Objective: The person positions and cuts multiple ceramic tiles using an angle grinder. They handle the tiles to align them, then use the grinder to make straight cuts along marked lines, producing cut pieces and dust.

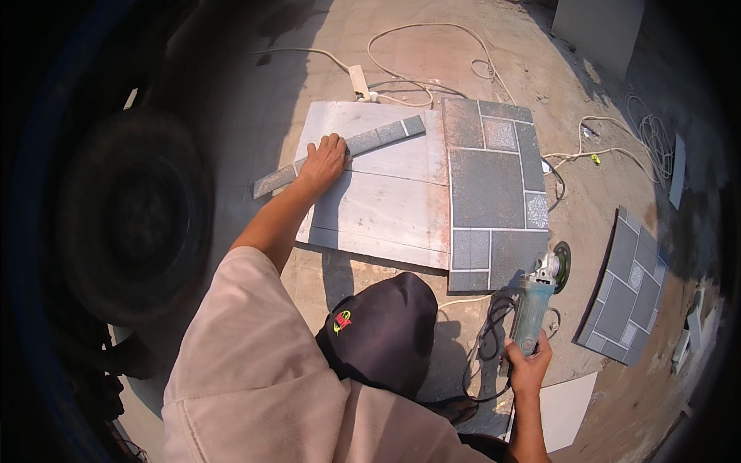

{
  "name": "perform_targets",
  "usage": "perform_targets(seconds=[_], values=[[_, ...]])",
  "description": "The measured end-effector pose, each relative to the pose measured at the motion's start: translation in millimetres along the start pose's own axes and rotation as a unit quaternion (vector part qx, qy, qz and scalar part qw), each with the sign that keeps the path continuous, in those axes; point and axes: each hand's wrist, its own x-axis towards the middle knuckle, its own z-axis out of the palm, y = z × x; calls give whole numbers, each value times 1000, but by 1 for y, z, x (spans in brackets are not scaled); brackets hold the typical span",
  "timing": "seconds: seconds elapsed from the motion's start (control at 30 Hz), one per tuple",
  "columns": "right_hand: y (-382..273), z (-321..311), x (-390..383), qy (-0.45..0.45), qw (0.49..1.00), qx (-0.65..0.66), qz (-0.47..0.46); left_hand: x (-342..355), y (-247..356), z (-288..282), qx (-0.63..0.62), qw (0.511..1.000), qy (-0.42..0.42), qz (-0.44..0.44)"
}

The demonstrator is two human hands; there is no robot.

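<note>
My left hand [324,160] is closed over a narrow grey tile strip [386,136], which lies slantwise across a pale flat board [382,212]. One end of the strip juts past the board's left edge. In my right hand [529,366] is an angle grinder [531,312] with a teal body, gripped by its rear end. Its round dark disc [563,266] stands on edge, just right of a large grey patterned tile [486,189]. Reddish dust coats part of that tile, whose left edge meets the pale board. Whether the disc is spinning cannot be told.
Another patterned tile [629,285] lies at the right. Beyond the board, a white power strip [359,82] joins loose cables; more cable lies coiled [656,143] at far right. Dark cord bunches beside the grinder. A blurred wheel [139,216] stands left; a dark cap [382,328] blocks the lower middle.
</note>
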Motion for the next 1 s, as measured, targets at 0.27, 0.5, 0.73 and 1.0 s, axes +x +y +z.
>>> perform_targets(seconds=[0.27, 0.5, 0.73, 1.0], values=[[-69, 95, 69, -82, 993, -34, -74, 6, 15, 16, -236, 961, 89, -110], [-102, 221, 136, -152, 977, -55, -140, -2, 25, 37, -259, 942, 144, -156], [-139, 312, 171, -214, 961, -69, -162, 1, 24, 38, -258, 939, 170, -148], [-153, 344, 186, -228, 958, -90, -150, 0, 19, 42, -264, 935, 195, -132]])
